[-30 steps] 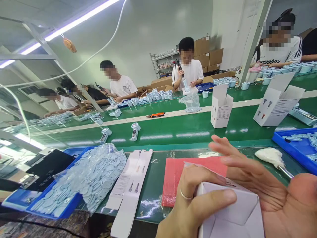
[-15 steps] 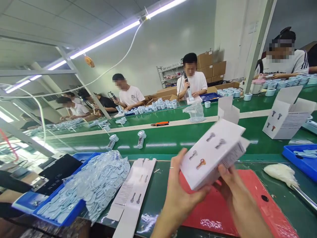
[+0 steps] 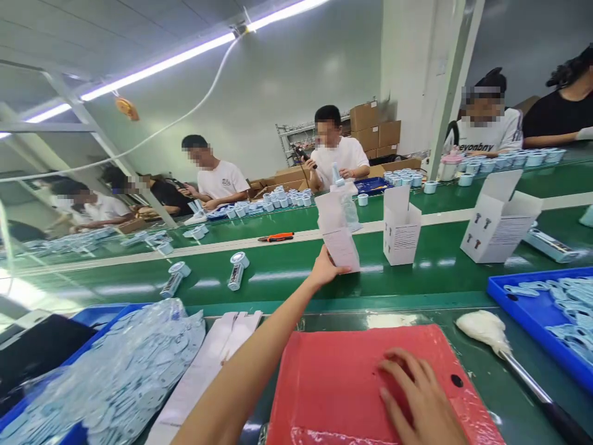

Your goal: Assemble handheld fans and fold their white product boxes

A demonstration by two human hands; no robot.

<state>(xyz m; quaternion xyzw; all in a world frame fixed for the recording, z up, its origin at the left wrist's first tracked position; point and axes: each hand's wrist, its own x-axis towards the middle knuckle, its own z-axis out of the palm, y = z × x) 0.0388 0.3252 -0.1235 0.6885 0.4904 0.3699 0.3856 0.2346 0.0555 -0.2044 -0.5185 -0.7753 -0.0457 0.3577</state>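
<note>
My left hand [image 3: 324,270] reaches out over the green conveyor belt [image 3: 287,269] and grips a white carton [image 3: 338,238] held upright, its top flap open. My right hand [image 3: 417,395] lies flat, fingers apart, on the red mat [image 3: 343,383] in front of me and holds nothing. Two more open white cartons [image 3: 401,225] [image 3: 498,219] stand on the belt to the right of the one I hold.
A blue tray [image 3: 74,432] with a bag of pale blue parts [image 3: 120,371] is at left, beside flat white carton blanks [image 3: 208,364]. Another blue tray [image 3: 546,315] and a white brush [image 3: 486,327] are at right. Two pale blue devices [image 3: 236,271] lie on the belt. Several people work across it.
My left hand has carried the folded carton away from me and out onto the belt. My right hand let go of it and dropped onto the red mat.
</note>
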